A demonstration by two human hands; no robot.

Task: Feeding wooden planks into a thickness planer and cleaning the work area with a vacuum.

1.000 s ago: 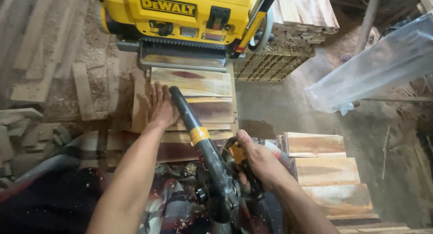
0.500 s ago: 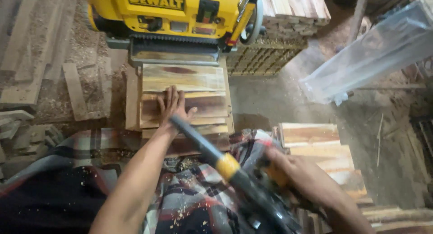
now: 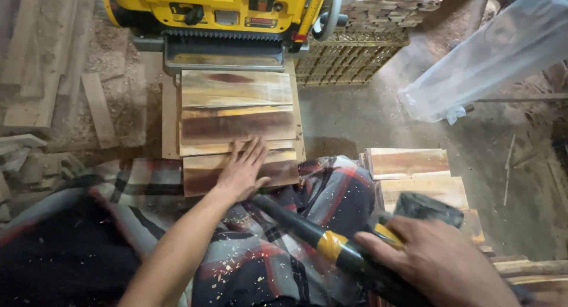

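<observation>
Listing: one moment at a woodworking spot, seen from the head camera looking down.
Left hand: the left hand (image 3: 241, 170) lies flat, palm down, fingers spread, on the nearest board of the stack of boards (image 3: 236, 126); its grip is open and closes on nothing.
Right hand: the right hand (image 3: 435, 262) sits at the lower right, its grip wrapped around the rear body of the power tool (image 3: 331, 245).
Power tool: a long black tool with a yellow band, blurred in the picture, slanting from the right hand up and left toward the left wrist; its tip ends just beside the left hand, and contact cannot be told.
Stack of boards: several short planks, pale with dark brown streaks, lying crosswise one behind the other on a narrow surface directly in front of the machine; the nearest one reaches the cloth.
Planer: a yellow and black planer (image 3: 219, 17) at the top, its metal tray just behind the farthest board.
Cloth: plaid cloth (image 3: 284, 248) in red, grey and black covers the lap area, speckled with wood chips.
Second pile: more pale boards (image 3: 408, 165) stacked to the right, near the right hand.
Crate: a yellow lattice crate (image 3: 349, 61) beside the planer, with planks piled on top.
Plastic sheet: a clear plastic sheet (image 3: 491, 52) at the upper right.
Floor: sawdust and scrap wood (image 3: 97, 109) lie to the left.
</observation>
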